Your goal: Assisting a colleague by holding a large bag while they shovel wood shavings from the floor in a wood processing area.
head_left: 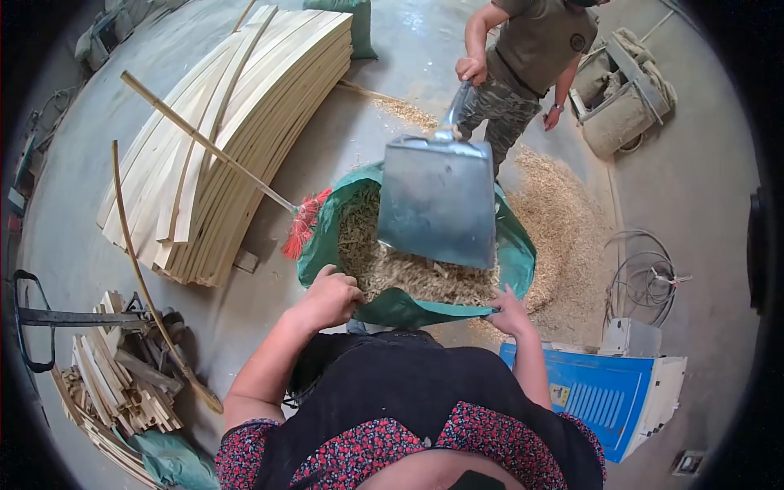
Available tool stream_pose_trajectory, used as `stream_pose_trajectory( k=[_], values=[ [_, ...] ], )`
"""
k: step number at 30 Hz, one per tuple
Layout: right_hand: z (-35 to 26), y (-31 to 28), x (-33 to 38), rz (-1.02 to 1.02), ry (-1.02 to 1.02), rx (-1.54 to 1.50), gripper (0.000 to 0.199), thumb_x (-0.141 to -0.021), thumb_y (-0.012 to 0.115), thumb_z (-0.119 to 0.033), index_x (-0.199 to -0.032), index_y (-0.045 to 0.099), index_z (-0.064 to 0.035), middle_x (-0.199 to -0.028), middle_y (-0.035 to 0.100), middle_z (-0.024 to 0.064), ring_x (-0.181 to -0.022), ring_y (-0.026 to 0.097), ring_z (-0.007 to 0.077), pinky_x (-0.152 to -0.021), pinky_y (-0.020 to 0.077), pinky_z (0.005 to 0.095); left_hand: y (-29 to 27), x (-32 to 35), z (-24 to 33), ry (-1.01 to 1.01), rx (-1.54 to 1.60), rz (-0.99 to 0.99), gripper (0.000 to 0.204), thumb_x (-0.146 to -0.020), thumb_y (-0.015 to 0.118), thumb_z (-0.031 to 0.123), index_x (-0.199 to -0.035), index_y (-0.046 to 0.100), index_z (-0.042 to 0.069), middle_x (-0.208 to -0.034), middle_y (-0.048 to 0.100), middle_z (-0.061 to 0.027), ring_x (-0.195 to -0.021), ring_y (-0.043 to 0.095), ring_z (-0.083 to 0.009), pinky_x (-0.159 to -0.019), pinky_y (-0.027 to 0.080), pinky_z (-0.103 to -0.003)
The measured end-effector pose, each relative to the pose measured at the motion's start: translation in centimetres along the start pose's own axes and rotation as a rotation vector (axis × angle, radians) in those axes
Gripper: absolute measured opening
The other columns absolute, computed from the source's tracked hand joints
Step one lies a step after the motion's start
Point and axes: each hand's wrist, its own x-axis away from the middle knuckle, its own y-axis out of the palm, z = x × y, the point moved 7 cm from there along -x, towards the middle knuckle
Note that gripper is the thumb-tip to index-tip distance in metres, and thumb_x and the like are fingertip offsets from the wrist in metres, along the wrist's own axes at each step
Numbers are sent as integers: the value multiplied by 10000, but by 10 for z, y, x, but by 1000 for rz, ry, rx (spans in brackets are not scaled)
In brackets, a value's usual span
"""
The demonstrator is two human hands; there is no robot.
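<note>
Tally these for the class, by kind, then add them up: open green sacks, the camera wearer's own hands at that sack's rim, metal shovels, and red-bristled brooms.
Open green sack: 1
Wearer's hands at its rim: 2 (left hand, right hand)
Broad-bladed metal shovel: 1
Red-bristled broom: 1
Total: 5

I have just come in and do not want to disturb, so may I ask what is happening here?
The person's left hand and right hand hold the near rim of an open green bag. Across from them, a co-worker grips a metal shovel, tilted over the bag's mouth. Wood shavings are inside, blurred near the shovel's lower edge. A loose pile lies on the floor to the right.
</note>
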Motion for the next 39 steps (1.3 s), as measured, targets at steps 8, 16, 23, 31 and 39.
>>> stream_pose_trajectory(
  k=[8,16,23,31,39],
  values=[
    [-21,-11,-3,-15,-9,63,220,-726,692,-194,-938,747,-176,-1453,436,58,-1420,225,349,-1089,11,666,-13,-3,4,25,24,-64,181,-716,640,104,-885,701,128,-876,626,-47,-934,603,-247,-1011,343,-521],
    [-64,-49,-46,-29,-62,-475,844,-731,776,-414,-1394,422,-29,-1387,467,206,-1396,286,284,-1118,279,348,-97,15,-20,-265,-249,661,305,-750,702,238,-1043,686,155,-1257,531,-151,-1109,551,-362,-928,445,-469],
    [-89,30,-191,43,-174,-424,1169,-578,861,-411,-1495,197,-119,-1478,260,286,-1349,316,414,-1121,296,402,-15,17,-81,-471,210,284,381,-828,578,45,-1207,600,78,-1105,632,-187,-999,635,-341,-838,514,-364],
    [-227,144,-164,-423,-528,67,1137,-571,849,-461,-1482,257,-123,-1431,312,278,-1311,357,424,-1089,324,421,-25,1,-77,-362,357,571,457,-810,518,-57,-1250,571,53,-1106,635,-210,-1023,642,-312,-879,490,-338],
    [-241,38,-183,-360,-671,-203,563,-819,693,-376,-1298,552,-116,-1380,497,148,-1259,491,296,-1078,374,395,-31,24,-53,-377,373,703,644,-783,569,-17,-1400,416,86,-1242,562,-186,-1141,570,-290,-938,450,-350]
  ],
)
